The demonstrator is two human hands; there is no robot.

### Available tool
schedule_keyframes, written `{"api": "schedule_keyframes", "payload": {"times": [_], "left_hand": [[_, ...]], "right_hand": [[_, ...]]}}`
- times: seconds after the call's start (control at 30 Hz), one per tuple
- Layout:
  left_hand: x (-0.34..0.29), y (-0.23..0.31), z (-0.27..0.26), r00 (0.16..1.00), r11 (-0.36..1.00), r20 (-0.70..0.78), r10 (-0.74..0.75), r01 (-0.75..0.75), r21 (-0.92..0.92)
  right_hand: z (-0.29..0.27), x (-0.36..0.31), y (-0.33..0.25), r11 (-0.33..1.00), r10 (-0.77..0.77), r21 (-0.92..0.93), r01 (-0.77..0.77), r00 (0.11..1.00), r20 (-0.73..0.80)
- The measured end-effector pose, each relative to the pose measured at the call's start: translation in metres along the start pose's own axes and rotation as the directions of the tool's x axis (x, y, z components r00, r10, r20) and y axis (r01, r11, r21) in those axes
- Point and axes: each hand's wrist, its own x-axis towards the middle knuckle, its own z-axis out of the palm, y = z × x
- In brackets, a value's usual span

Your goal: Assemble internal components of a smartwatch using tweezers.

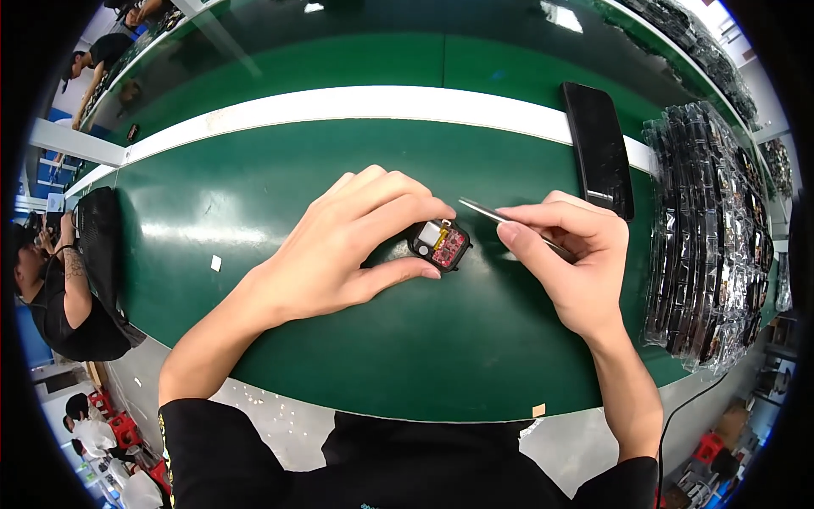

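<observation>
On the green table lies a small black smartwatch case [459, 255], its inside exposed. A red circuit board, a silvery battery-like block and a bit of yellow ribbon show within it. My left hand [352, 237] grips the case at its left side, index finger at the top edge and thumb at the lower edge. Metal tweezers [483, 209] sit between the thumb and fingers of my right hand [581, 250]. Their tips point left, just above and to the right of the case, apart from it. Whether the tweezer tips hold anything is too small to tell.
A black phone [600, 148] leans across the white rail [339, 106] at the back right. Tall stacks of clear plastic trays [708, 237] stand on the right. A white paper scrap [216, 264] lies at left. Another person [72, 280] sits beyond the left table edge.
</observation>
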Motion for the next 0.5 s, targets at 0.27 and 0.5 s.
{"api": "schedule_keyframes", "payload": {"times": [0.27, 0.5], "left_hand": [[-0.001, -0.009, -0.006, 0.997, 0.998, 0.042, -0.061, 0.062, -0.014], [0.001, -0.012, -0.005, 0.994, 0.996, 0.065, -0.086, 0.084, 0.028]], "right_hand": [[0.004, -0.001, -0.002, 0.947, -0.195, -0.232, 0.221, 0.972, 0.132], [0.007, 0.003, 0.000, 0.928, -0.205, -0.283, 0.242, 0.966, 0.155]]}}
